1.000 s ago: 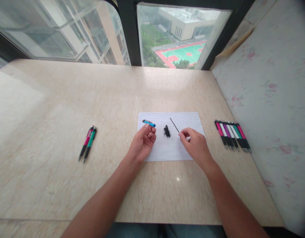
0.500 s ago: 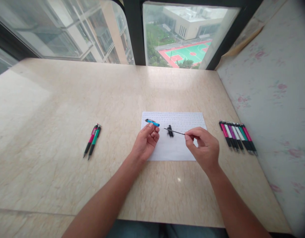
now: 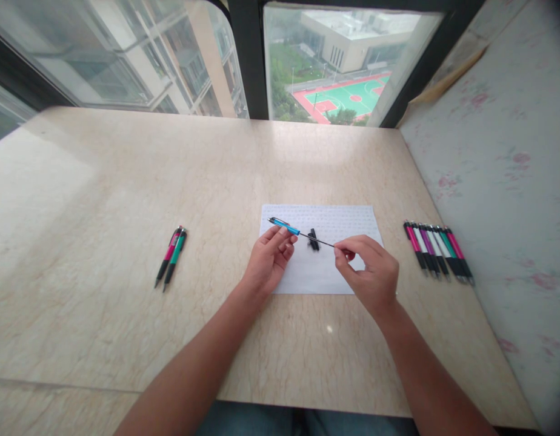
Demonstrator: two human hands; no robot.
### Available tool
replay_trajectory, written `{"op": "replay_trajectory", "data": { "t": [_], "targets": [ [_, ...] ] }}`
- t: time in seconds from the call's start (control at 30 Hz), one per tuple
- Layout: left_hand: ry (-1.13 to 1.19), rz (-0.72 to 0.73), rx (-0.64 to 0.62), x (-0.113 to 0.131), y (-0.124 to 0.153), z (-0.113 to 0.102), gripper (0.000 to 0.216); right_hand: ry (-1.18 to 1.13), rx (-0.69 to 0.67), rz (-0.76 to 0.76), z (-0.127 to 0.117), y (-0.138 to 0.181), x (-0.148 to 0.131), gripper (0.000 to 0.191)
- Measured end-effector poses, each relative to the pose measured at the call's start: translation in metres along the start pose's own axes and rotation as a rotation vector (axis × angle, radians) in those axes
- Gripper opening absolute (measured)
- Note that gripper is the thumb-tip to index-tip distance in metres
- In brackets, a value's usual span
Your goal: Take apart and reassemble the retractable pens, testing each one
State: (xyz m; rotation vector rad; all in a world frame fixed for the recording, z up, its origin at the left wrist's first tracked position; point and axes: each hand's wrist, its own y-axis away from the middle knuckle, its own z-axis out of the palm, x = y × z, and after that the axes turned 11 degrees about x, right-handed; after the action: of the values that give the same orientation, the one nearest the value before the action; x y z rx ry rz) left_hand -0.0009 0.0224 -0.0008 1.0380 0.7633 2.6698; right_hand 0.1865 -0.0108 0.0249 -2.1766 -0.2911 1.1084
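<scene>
above the paper [image 3: 316, 275], you appear to be feeding a black refill [image 3: 323, 242] into a blue barrel [image 3: 285, 226]; the next move likely calls for keeping both aligned. your left hand [image 3: 268, 259] holds the barrel in a narrow grip over the paper's left half, your right hand [image 3: 371, 267] pinches the refill over its right.

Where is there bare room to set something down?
The widest bare patch lies left of the pink pen; another runs between the paper and the windows. Crowded: over the paper, where the left hand holds a blue barrel and the right hand a refill near black parts, and the row of pens by the wall.
</scene>
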Motion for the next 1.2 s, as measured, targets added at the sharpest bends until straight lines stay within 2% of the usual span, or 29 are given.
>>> {"op": "replay_trajectory", "data": {
  "t": [0.1,0.27,0.67,0.77,0.83,0.97,1.03,1.2],
  "targets": [
    [-0.089,0.046,-0.015,-0.004,0.002,0.0,0.019,0.02,-0.026,-0.036,0.003,0.002,-0.001,0.013],
    [-0.116,0.016,-0.04,-0.009,0.003,-0.001,0.018,0.001,-0.039,0.033,0.007,0.005,0.001,0.011],
    [-0.146,0.002,-0.052,-0.008,0.006,0.001,0.02,-0.246,0.006,0.418,0.013,0.011,0.008,0.006],
    [-0.09,-0.046,-0.065,-0.009,0.006,0.002,0.017,-0.341,-0.053,0.451,0.016,0.014,0.016,0.02],
    [-0.06,-0.062,-0.066,-0.008,0.006,0.002,0.016,-0.305,-0.107,0.426,0.017,0.014,0.022,0.031],
    [-0.007,-0.062,-0.043,-0.006,0.006,0.004,0.016,0.071,-0.203,0.259,0.017,0.014,0.037,0.025],
    [0.01,-0.06,-0.032,-0.006,0.006,0.004,0.016,0.219,-0.25,0.165,0.019,0.015,0.041,0.028],
    [0.026,-0.054,-0.031,-0.006,0.004,0.003,0.015,0.382,-0.389,0.041,0.026,0.016,0.039,0.039]
  ]
}}
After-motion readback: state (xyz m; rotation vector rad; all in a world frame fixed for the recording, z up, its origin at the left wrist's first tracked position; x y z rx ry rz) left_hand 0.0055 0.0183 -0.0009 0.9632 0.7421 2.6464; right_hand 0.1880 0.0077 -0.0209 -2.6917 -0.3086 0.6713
